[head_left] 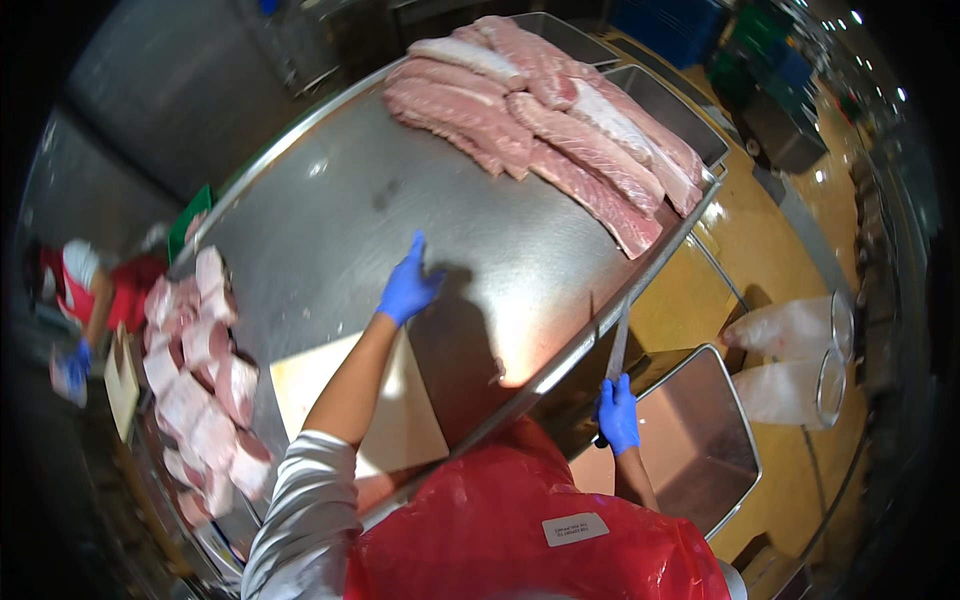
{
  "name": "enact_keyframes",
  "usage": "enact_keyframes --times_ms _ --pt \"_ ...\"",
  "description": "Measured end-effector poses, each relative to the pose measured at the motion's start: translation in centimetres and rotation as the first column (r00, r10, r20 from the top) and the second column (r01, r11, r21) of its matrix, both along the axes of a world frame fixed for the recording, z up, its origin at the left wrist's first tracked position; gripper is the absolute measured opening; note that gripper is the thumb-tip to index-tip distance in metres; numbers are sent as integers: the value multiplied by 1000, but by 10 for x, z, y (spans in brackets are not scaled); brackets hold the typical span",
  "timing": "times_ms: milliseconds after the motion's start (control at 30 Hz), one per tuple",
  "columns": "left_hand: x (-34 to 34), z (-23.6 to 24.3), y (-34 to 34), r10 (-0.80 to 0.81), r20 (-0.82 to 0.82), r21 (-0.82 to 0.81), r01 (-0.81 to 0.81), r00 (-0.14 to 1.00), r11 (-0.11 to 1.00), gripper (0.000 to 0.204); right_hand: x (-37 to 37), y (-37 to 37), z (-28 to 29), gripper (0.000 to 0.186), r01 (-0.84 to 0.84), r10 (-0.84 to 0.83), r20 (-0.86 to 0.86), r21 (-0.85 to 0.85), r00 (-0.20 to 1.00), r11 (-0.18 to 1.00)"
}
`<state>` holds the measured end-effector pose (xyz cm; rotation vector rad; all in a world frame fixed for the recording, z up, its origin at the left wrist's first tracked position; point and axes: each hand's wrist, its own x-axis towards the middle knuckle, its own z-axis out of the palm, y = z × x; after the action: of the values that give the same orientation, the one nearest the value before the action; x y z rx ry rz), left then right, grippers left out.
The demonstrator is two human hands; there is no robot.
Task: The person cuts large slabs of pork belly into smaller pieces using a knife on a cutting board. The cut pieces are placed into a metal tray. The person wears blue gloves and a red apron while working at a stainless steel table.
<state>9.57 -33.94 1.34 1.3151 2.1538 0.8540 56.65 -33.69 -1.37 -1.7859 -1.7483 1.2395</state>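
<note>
Over the bare middle of the steel table [300, 235], my left hand [408, 280] is gloved in blue, open, with fingers pointing away from me, above a white cutting board [315, 385]. My right hand [618, 410], also in a blue glove, grips a long knife [619, 340] by its handle at the table's right edge, blade pointing forward. Several long slabs of pale pink meat [590, 170] lie piled at the far right of the table. Cut chunks of meat [205, 420] are heaped at the left.
Beside my right hand sits a steel bin [740, 440]; two translucent bag-lined containers [790, 385] stand on the yellow floor [750, 230]. A co-worker [135, 285] in red works at the left, near a green tray [180, 228]. Steel trays [690, 110] lie behind the slabs.
</note>
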Motion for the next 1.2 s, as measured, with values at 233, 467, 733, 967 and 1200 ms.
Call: enact_keyframes --times_ms 233,467,733,967,1200 --pt "67 17 252 -326 -338 -150 291 883 945 97 29 -4 -30 21 267 -272 -63 -77 960 960" --pt "-14 -17 370 -419 -792 -391 158 445 907 115 33 32 -16 22 230 -225 64 -80 972 970" --pt "-72 16 434 -675 -562 -615 304 478 728 137 22 61 -32 21 295 -295 -46 -18 954 955" --pt "-60 32 427 -693 -554 -671 244 462 700 128 15 52 -23 21 251 -252 -30 -25 967 968" --pt "-85 -60 281 -423 -845 -354 251 326 901 66 10 47 -21 17 215 -220 -69 -75 973 974"
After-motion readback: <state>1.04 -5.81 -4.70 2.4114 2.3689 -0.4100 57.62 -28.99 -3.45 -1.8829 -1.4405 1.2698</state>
